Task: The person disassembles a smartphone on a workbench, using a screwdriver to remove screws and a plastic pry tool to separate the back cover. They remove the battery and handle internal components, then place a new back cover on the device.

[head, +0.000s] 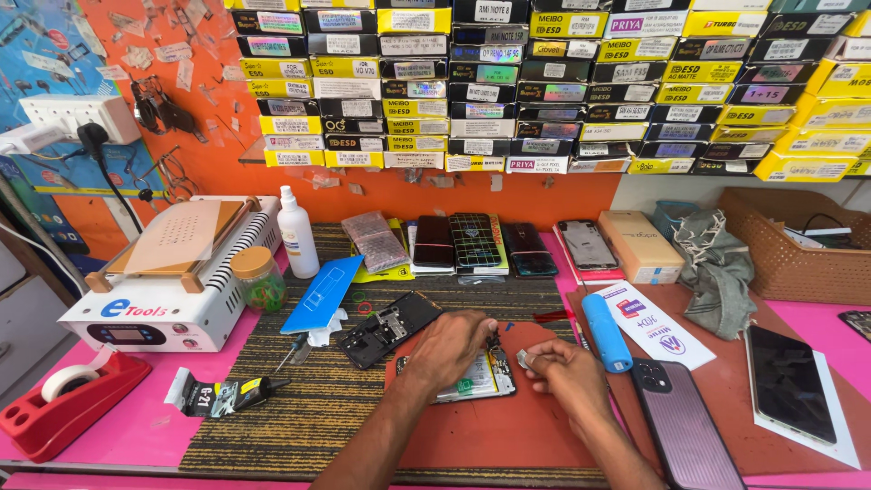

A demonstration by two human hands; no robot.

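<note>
- Here, an opened phone [472, 377] is lying on a reddish mat [508, 436] in the middle of the workbench, with its insides facing up.
- The left hand [451, 345] is pressing down on the top of the phone, fingers curled over it to keep it in place.
- The right hand [567, 367] is sitting just beside the phone's right edge, pinching a small pale bit [526, 360] between its fingertips; what the bit is, I cannot tell.
- It is looking like the middle of a repair, with a tiny part either coming out of the phone or going in. I cannot tell which.
- The next move is calling for slow, careful fingers, with the left hand keeping the phone from sliding.
- A black phone frame [390, 328] is lying just up and left of the phone, on the striped mat [308, 399].
- A blue sheet [322, 295] and a white spray bottle [298, 233] are sitting farther up.
- A blue tube [606, 332] is lying to the right, near a phone in a dark case [687, 426].
- A glue tube [227, 395] and a red tape holder [68, 395] are resting at the left.
</note>
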